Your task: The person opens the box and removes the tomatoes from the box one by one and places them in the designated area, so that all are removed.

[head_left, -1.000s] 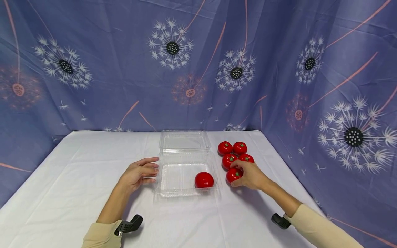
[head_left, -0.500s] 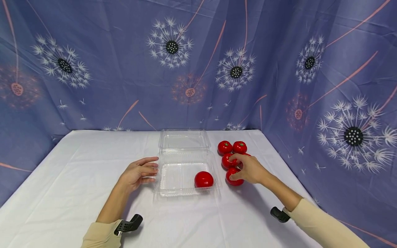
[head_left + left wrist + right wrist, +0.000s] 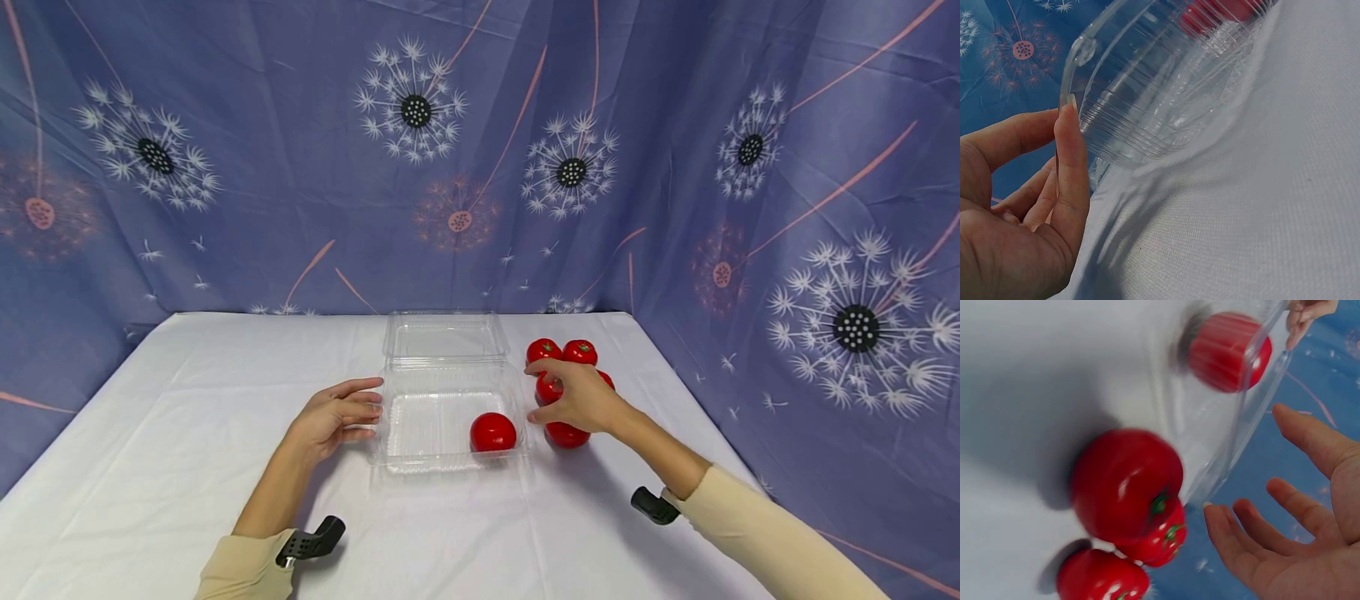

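A clear plastic clamshell box (image 3: 427,425) lies opened on the table, its lid (image 3: 447,340) folded back. One red tomato (image 3: 492,432) sits in its right front part. My left hand (image 3: 330,421) touches the box's left side, fingers extended; in the left wrist view the fingertips meet the clear rim (image 3: 1067,78). Above several tomatoes right of the box hovers my right hand (image 3: 581,396), thumb and fingers spread and holding nothing. It partly hides the front tomato (image 3: 566,436) and those behind. The right wrist view shows the nearest tomato (image 3: 1125,484) apart from the fingers.
Two tomatoes, one of them the back right tomato (image 3: 580,352), stand at the rear of the group. A white cloth (image 3: 187,467) covers the table. Behind and at the right hangs a blue dandelion-print curtain (image 3: 300,167).
My right hand has come off the front tomato and moved left toward the box, its fingers more spread. The left hand and the tomato in the box stay put.
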### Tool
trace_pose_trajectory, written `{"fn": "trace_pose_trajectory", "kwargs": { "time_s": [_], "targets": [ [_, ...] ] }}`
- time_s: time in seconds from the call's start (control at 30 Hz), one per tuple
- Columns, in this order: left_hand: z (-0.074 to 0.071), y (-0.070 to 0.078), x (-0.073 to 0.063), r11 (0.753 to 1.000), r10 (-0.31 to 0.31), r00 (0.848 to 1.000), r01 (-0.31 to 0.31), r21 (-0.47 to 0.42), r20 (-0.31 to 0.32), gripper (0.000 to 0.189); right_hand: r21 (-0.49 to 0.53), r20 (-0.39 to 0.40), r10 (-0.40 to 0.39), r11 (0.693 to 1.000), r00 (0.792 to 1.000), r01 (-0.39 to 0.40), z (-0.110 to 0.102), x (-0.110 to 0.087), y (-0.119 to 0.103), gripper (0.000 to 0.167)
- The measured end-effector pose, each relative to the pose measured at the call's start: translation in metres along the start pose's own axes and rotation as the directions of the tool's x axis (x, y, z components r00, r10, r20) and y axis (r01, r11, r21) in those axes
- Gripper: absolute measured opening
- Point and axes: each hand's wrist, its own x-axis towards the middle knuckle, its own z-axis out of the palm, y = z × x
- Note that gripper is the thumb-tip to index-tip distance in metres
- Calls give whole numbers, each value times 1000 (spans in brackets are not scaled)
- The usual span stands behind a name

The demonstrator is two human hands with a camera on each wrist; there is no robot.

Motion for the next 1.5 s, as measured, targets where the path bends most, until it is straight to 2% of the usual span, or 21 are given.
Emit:
{"fn": "trace_pose_trajectory", "kwargs": {
  "time_s": [0.37, 0.6, 0.93, 1.3, 1.5],
  "targets": [
    [0, 1, 0, 1000, 5, 1000, -5, 7, 1, 62, 36, 33, -79, 996, 996, 78, 12, 6, -23, 61],
    [1, 1, 1, 1000, 1, 1000, -1, -2, -4, 61, 45, 78, -100, 994, 992, 97, 20, 7, -33, 60],
    [1, 1, 0, 1000, -7, 1000, 7, -7, -11, 60, 67, 140, -91, 994, 986, 83, 28, 9, -40, 55],
    [1, 2, 0, 1000, -20, 1000, 19, -13, -16, 61, 23, 154, -54, 998, 987, 51, 37, 11, -42, 54],
    [2, 2, 0, 1000, -10, 1000, 10, -9, -13, 61, -5, 156, -75, 997, 985, 76, 42, 11, -41, 53]
  ]
}}
